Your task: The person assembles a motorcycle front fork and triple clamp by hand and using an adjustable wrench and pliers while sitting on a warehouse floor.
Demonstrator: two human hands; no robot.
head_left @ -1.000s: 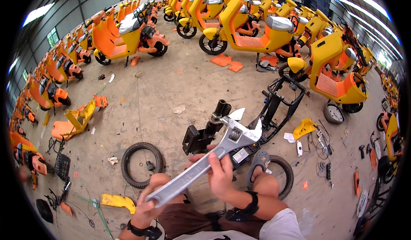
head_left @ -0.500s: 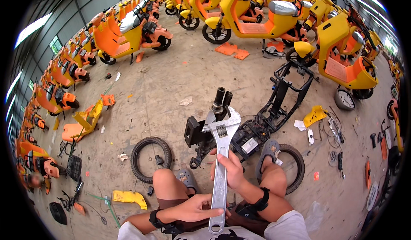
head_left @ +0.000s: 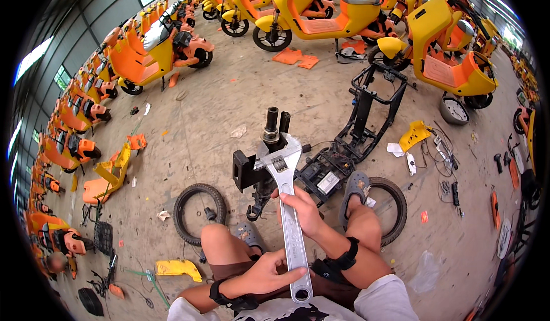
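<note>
A large silver adjustable wrench [head_left: 292,238] lies across both my hands, its head up by a black steering-head tube [head_left: 271,125] with a threaded collar. From this view I cannot tell whether the jaws grip that tube or only overlap it. My right hand [head_left: 302,211] is closed round the upper handle below the head. Near the hanging-hole end, my left hand [head_left: 268,274] is closed on the handle, thumb along its face. The tube belongs to a stripped black scooter frame [head_left: 360,123] lying ahead of me. A black bracket [head_left: 243,169] sticks out left of the wrench head.
Tyres lie by my left knee [head_left: 199,238]: one tyre [head_left: 179,212] to its left, another tyre [head_left: 399,215] beyond my right foot. Yellow panels [head_left: 179,269], cables [head_left: 444,149] and a wheel hub [head_left: 454,110] are strewn about. Rows of yellow-orange scooters [head_left: 321,26] stand around.
The view has shifted a little, so the scene sits further left. The wrench's handle end has swung to the right, with both hands still on it.
</note>
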